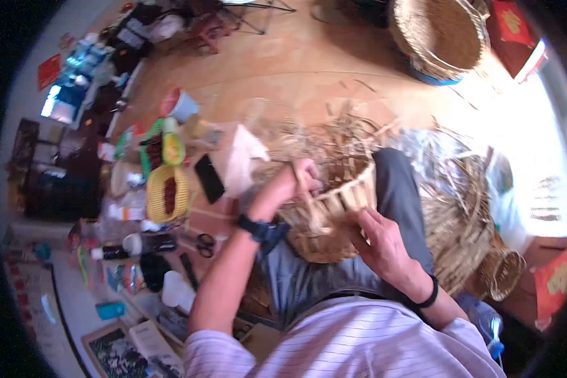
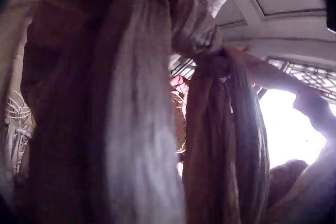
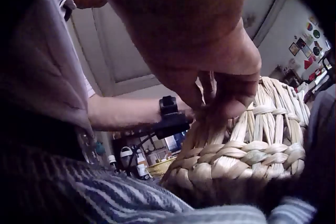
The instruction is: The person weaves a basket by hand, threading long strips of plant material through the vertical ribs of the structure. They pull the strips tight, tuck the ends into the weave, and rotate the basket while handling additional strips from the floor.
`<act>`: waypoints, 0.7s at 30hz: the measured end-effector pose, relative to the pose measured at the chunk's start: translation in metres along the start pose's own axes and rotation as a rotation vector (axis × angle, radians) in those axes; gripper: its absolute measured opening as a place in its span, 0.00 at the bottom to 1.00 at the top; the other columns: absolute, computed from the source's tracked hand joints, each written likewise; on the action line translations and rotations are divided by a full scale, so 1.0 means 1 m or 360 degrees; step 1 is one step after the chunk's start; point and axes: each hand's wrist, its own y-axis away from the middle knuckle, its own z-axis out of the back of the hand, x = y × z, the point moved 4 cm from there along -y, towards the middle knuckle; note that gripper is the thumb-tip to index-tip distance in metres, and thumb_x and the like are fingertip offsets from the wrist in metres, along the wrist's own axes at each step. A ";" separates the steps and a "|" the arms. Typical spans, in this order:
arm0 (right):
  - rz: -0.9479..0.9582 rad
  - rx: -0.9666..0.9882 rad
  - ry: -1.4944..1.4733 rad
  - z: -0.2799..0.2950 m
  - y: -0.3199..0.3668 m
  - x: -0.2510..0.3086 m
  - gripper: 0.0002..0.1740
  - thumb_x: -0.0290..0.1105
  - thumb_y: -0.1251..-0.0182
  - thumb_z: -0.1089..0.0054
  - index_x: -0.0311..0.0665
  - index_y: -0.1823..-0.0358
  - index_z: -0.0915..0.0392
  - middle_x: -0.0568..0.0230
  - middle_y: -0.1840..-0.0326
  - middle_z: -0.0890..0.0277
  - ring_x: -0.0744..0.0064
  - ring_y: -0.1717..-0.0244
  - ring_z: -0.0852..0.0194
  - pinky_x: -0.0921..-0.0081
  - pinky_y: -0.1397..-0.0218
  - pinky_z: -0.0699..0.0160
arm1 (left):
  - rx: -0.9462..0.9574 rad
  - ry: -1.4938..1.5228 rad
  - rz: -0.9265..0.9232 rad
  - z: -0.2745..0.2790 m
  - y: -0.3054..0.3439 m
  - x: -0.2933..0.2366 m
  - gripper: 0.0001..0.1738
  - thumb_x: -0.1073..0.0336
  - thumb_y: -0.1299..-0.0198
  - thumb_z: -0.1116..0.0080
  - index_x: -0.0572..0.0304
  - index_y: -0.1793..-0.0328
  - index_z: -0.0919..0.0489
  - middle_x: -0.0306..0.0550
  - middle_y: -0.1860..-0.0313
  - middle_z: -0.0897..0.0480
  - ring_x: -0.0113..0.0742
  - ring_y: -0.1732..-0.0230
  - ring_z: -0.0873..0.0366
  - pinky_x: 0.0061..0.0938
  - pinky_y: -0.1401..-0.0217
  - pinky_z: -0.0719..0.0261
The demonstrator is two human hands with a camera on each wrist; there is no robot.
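Observation:
A woven basket of pale plant strands (image 1: 324, 249) (image 3: 252, 155) rests tilted on the person's lap. At its rim, on the left side, the left hand (image 1: 303, 179) curls its fingers round a strand. The right hand (image 1: 384, 246) (image 3: 210, 50) is at the basket's near side, thumb and fingertips pinching a strand against the weave. A thick braided band runs along the basket in the right wrist view. Broad strands (image 2: 142, 108) hang close in front of the left wrist camera and hide most of the left fingers.
Loose dry strands (image 1: 457, 233) lie beyond and right of the legs. A large round basket (image 1: 438, 38) stands at the back right, a small one (image 1: 503, 274) at the right. Left are a phone (image 1: 209, 179), scissors (image 1: 205, 244) and a yellow basket (image 1: 168, 194).

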 end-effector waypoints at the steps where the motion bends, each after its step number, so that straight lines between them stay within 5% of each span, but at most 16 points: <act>1: -0.0054 -0.0074 0.0016 0.007 -0.001 -0.005 0.17 0.18 0.34 0.31 0.35 0.46 0.20 0.46 0.56 0.19 0.35 0.55 0.16 0.50 0.55 0.15 | 0.0144 0.0034 0.0034 -0.001 0.000 -0.006 0.09 0.65 0.26 0.31 0.64 0.52 0.16 0.36 0.66 0.13 0.22 0.66 0.19 0.23 0.65 0.21; 6: -0.0139 -0.0199 -0.0097 0.014 -0.008 -0.021 0.15 0.21 0.35 0.25 0.33 0.50 0.20 0.48 0.55 0.18 0.41 0.55 0.13 0.55 0.54 0.13 | 0.0468 0.0172 0.0032 -0.007 0.004 -0.014 0.13 0.71 0.26 0.33 0.73 0.40 0.12 0.40 0.57 0.07 0.22 0.60 0.14 0.19 0.60 0.17; 12: -0.0153 -0.0159 0.0036 0.000 -0.017 -0.023 0.19 0.29 0.38 0.18 0.35 0.53 0.21 0.49 0.56 0.19 0.41 0.56 0.13 0.55 0.54 0.12 | 0.0636 0.0223 -0.0019 -0.012 0.011 -0.017 0.11 0.72 0.30 0.31 0.71 0.47 0.08 0.33 0.60 0.09 0.20 0.60 0.19 0.22 0.56 0.21; 16: -0.0133 -0.0244 0.0046 0.000 -0.016 -0.023 0.19 0.30 0.39 0.19 0.36 0.51 0.20 0.47 0.55 0.18 0.38 0.57 0.14 0.53 0.54 0.12 | 0.0692 -0.0142 -0.0102 -0.016 0.008 -0.030 0.12 0.69 0.29 0.34 0.66 0.47 0.07 0.37 0.55 0.07 0.29 0.54 0.12 0.29 0.46 0.13; 19: -0.0168 -0.0246 -0.0017 -0.006 -0.017 -0.032 0.20 0.26 0.40 0.21 0.36 0.48 0.20 0.46 0.54 0.19 0.35 0.54 0.16 0.52 0.51 0.13 | 0.0435 0.0068 -0.0527 -0.018 0.000 -0.005 0.16 0.61 0.30 0.33 0.63 0.45 0.07 0.42 0.52 0.06 0.36 0.50 0.11 0.34 0.42 0.13; 20: -0.0220 -0.0272 -0.0021 -0.009 -0.019 -0.029 0.21 0.24 0.40 0.22 0.35 0.48 0.21 0.46 0.53 0.19 0.35 0.53 0.16 0.52 0.49 0.14 | 0.0606 -0.0190 -0.0249 -0.017 0.000 -0.013 0.18 0.59 0.31 0.31 0.63 0.42 0.08 0.44 0.49 0.06 0.36 0.47 0.12 0.35 0.41 0.14; 21: -0.0190 -0.0243 -0.0005 -0.008 -0.019 -0.022 0.21 0.22 0.41 0.23 0.34 0.47 0.21 0.45 0.52 0.20 0.35 0.52 0.17 0.54 0.48 0.15 | 0.0674 -0.0263 -0.0375 -0.019 -0.006 -0.009 0.19 0.59 0.32 0.30 0.63 0.41 0.09 0.45 0.50 0.06 0.36 0.48 0.11 0.36 0.41 0.14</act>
